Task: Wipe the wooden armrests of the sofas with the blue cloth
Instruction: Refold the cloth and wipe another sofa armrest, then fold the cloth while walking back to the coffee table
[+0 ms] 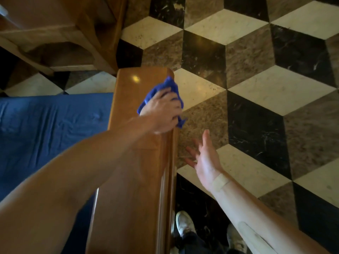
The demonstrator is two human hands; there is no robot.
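Left hand (pixel 161 114) grips the bunched blue cloth (pixel 157 92) on the armrest (pixel 135 162); right hand (pixel 203 158) beside, open, empty. Cloth looks soft, light, best held wadded in the palm.

left hand (pixel 161 111) grips blue cloth (pixel 156 94) on armrest (pixel 128 162) | right hand (pixel 203 158) open

At the right of the frame we see a marble floor (pixel 256 79) laid in a cube pattern of white, brown and black tiles. In the upper left stands a wooden table (pixel 55 33) with an arched base. At the bottom, right of centre, we see two pale shoes (pixel 184 224) on dark tile.
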